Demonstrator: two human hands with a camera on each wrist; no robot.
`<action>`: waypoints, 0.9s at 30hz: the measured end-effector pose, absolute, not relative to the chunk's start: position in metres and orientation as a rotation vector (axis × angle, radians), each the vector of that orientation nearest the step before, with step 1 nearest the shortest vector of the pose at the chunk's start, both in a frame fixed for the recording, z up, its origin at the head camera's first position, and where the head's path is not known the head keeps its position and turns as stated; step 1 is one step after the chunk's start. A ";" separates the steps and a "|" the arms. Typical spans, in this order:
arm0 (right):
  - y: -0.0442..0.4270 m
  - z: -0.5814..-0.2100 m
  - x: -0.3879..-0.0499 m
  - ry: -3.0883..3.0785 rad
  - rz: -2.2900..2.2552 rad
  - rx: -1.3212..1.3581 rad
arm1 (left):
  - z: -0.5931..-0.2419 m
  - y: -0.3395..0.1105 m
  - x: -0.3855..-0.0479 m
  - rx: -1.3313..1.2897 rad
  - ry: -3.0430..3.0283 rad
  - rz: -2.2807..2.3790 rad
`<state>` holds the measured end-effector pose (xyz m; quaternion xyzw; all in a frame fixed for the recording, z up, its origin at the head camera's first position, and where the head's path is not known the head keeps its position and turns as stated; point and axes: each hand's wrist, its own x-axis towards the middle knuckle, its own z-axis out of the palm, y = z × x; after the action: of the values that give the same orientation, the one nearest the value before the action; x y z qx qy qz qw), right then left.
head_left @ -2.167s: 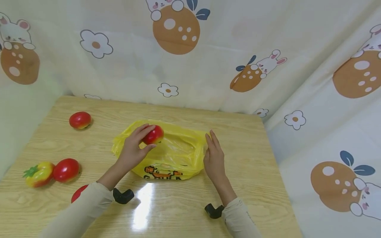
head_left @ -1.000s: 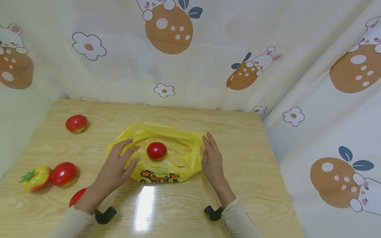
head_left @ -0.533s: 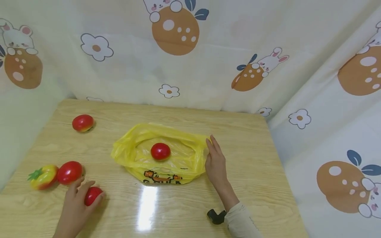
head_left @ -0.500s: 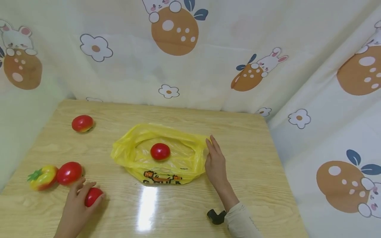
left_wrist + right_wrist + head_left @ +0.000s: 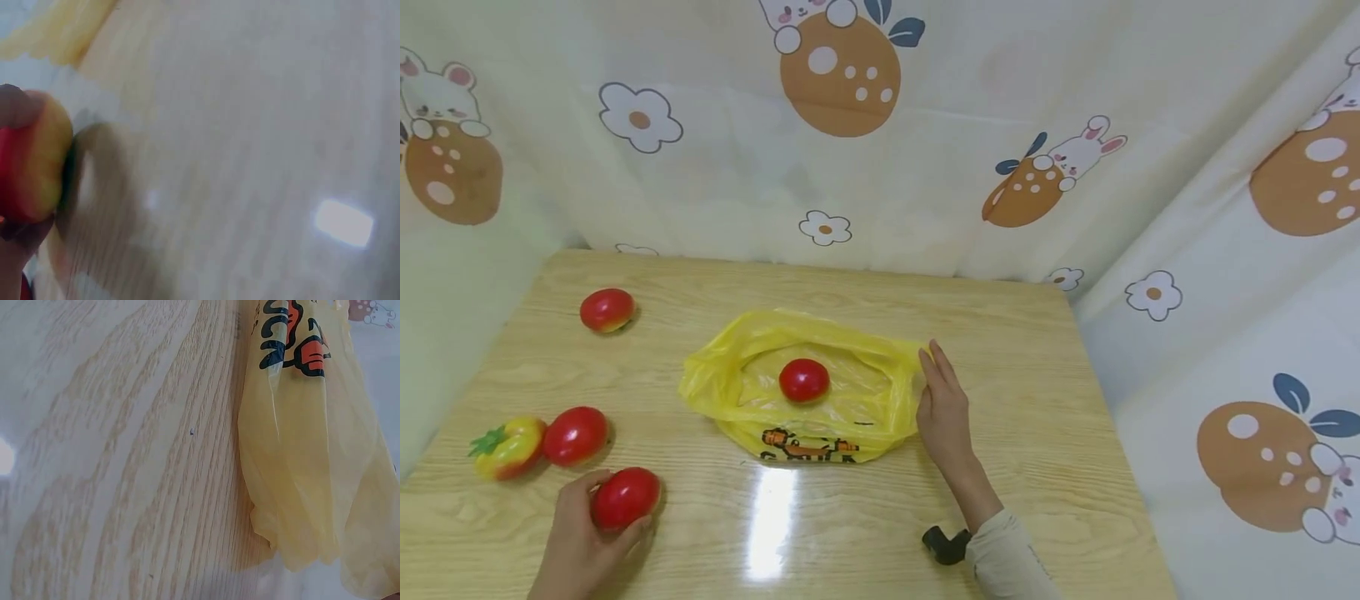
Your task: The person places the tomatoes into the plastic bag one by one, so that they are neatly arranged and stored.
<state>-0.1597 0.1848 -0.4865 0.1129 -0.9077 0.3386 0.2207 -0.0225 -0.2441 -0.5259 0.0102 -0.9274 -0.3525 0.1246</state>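
My left hand (image 5: 576,529) grips a round toy fruit (image 5: 627,498) at the lower left of the table. It is glossy red on top. The left wrist view shows this fruit (image 5: 37,159) turning yellow toward a green underside, with a thumb and finger on opposite sides. A yellow plastic bag (image 5: 760,333) with a cartoon print lies mid-table, its mouth spread toward me. Inside it sits one red toy fruit (image 5: 804,381). My right hand (image 5: 944,417) rests with straight fingers against the bag's right edge; its thumb is hidden.
A red toy fruit (image 5: 577,436) touches a yellow-red one with green leaves (image 5: 512,447) at the left. Another red one (image 5: 607,310) lies at the back left. A black elbow-shaped piece (image 5: 946,546) is beside my right wrist. Patterned curtains (image 5: 730,167) border the wooden table.
My left hand released one fruit in the bag, moved down left and took hold of another, which it has now tilted slightly. The right hand has stayed at the bag's edge.
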 end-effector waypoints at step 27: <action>0.187 -0.484 -0.159 -2.547 0.960 0.293 | -0.408 -0.194 -0.144 0.006 -2.223 -1.843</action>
<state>-0.1588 0.1870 -0.4845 0.1049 -0.9114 0.3437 0.2006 -0.1435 -0.1943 -0.4076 0.0019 -0.7637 -0.6330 0.1267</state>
